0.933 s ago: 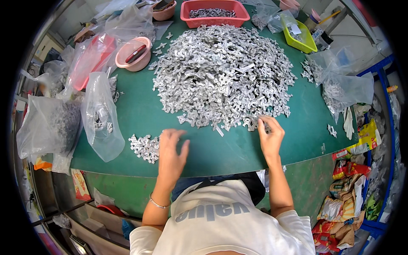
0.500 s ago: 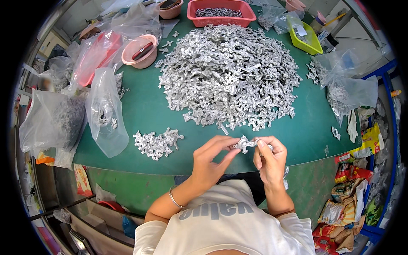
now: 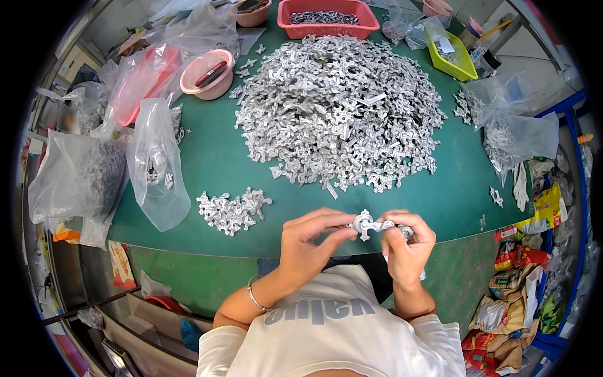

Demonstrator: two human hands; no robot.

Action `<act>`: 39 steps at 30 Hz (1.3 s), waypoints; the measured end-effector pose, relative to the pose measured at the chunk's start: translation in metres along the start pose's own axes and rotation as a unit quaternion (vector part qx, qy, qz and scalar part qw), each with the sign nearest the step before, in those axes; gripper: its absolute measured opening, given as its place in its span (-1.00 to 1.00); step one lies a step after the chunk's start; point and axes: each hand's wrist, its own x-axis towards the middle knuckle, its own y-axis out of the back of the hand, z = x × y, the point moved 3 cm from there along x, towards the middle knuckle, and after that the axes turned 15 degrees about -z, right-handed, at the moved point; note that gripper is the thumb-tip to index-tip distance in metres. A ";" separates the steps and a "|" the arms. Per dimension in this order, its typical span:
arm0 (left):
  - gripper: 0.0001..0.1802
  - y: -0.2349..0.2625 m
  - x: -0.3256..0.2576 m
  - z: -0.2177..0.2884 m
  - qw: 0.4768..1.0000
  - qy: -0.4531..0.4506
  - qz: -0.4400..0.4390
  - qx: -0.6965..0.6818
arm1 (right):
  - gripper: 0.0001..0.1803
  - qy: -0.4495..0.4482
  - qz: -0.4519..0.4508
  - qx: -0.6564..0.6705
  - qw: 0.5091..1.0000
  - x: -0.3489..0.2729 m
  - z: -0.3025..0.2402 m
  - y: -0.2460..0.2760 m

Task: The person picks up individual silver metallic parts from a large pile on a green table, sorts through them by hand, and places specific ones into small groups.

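Close to the table's near edge, my left hand (image 3: 308, 244) pinches a small silver-grey metal casting (image 3: 363, 224) with knobbed arms and a round middle. My right hand (image 3: 409, 248) has its fingers curled round another grey metal piece (image 3: 405, 232), partly hidden by thumb and fingers. Between the hands the metal reaches from one grip to the other; whether the pieces are joined or only touching I cannot tell. A small group of similar castings (image 3: 232, 211) lies to the left of my left hand. Beyond both hands rises a large heap of such castings (image 3: 339, 113).
A pink basket (image 3: 289, 26) of metal pieces stands behind the heap. At the back left is a pink bowl (image 3: 191, 81) with a red-handled tool. Clear plastic bags (image 3: 157, 195) lie on the left, and a yellow-green basket (image 3: 461, 66) sits at the back right.
Both hands have come slightly nearer to me, and the right hand has shifted to the right. More of the metal between them now shows, turned to a different angle.
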 end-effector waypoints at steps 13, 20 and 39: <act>-0.74 -0.003 0.005 0.019 0.991 -0.002 -0.067 -0.113 | -0.77 0.063 -0.027 -0.022 0.997 -0.012 -0.011 0.000; -0.73 -0.003 0.006 0.024 0.987 0.004 -0.087 -0.135 | -0.71 0.083 -0.031 -0.071 0.994 -0.015 -0.015 0.000; -0.70 -0.014 0.018 0.039 0.953 0.013 -0.181 -0.244 | -0.64 0.164 -0.032 -0.070 0.983 -0.030 -0.028 0.003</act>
